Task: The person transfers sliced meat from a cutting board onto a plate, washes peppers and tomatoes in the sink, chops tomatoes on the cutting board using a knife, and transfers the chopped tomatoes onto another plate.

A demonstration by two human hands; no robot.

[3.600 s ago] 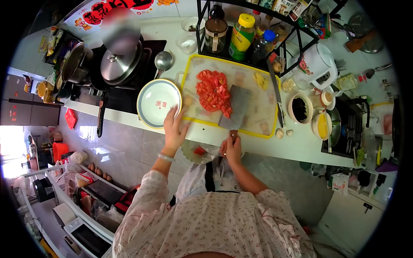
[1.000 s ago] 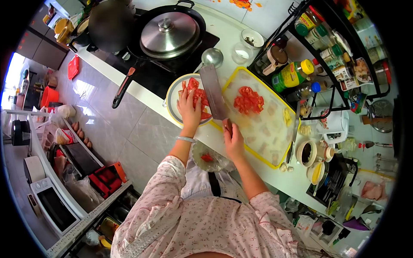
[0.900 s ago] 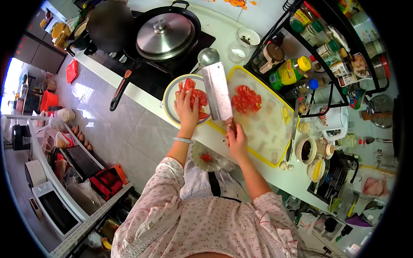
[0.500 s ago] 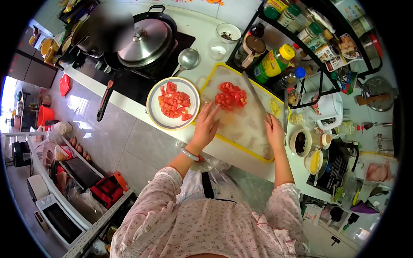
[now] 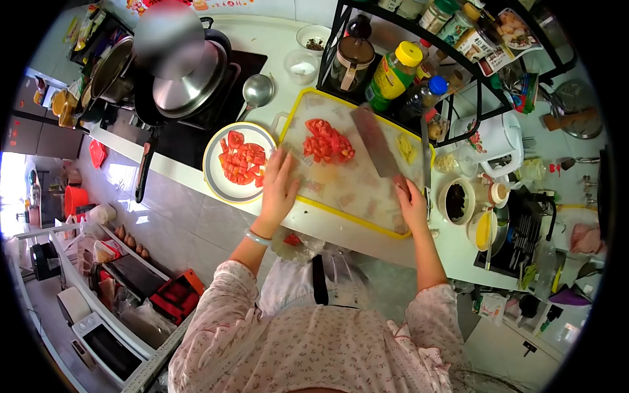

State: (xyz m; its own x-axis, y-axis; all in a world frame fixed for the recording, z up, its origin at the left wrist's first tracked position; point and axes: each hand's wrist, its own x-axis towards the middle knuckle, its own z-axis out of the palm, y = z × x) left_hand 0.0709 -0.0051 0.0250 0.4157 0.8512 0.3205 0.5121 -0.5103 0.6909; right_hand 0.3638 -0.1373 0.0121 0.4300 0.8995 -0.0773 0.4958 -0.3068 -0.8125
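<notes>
My right hand (image 5: 411, 204) is closed round the handle of a cleaver (image 5: 375, 143), whose broad blade is tilted over the right part of the yellow-edged cutting board (image 5: 350, 196). Chopped tomato (image 5: 327, 141) lies in a heap on the board, left of the blade. My left hand (image 5: 278, 190) has its fingers stretched out between the board's left edge and a plate (image 5: 211, 175); whether it touches the rim I cannot tell. More chopped tomato (image 5: 242, 160) fills that plate. Pale yellow shreds (image 5: 406, 149) lie near the board's right edge.
A ladle (image 5: 257, 90) rests beside the stove, where a lidded pan (image 5: 187, 88) stands with its handle (image 5: 145, 171) jutting over the counter edge. Bottles (image 5: 394, 75) and a black rack (image 5: 452, 49) border the board's far side. Bowls (image 5: 457, 200) stand at the right.
My left hand has moved left, from beside the tomato heap to the plate's edge. The cleaver has turned so its broad side shows. The whole view has shifted slightly.
</notes>
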